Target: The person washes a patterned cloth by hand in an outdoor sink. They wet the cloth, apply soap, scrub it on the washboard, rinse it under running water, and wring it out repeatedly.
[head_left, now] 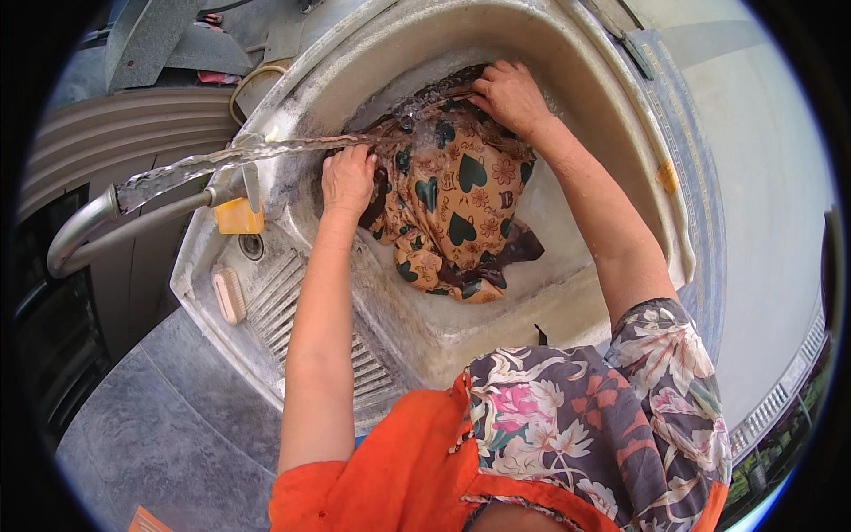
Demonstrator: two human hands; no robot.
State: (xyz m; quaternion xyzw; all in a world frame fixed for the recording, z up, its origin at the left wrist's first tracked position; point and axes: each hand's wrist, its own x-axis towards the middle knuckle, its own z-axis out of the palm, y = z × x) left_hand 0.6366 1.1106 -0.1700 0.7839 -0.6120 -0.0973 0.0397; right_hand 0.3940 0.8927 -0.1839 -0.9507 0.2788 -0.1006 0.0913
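Observation:
A soaked tan garment [461,199] with dark green hearts, flowers and dark brown edges lies bunched in the basin of a worn pale sink [567,235]. My left hand [348,180] is closed on its dark edge at the left side. At the far side my right hand [514,97] grips the same dark edge, fingers bent over it. Water [239,157] pours from the curved metal tap [84,226] at the left and lands on the cloth between my hands. The garment's exact kind is hidden by its folds.
A ribbed washboard surface [288,306] lies left of the basin. On that side sit a scrub brush [229,294], a yellow block [238,216] that looks like soap, and a small drain [252,246]. Grey tiles [199,381] border the sink at the lower left.

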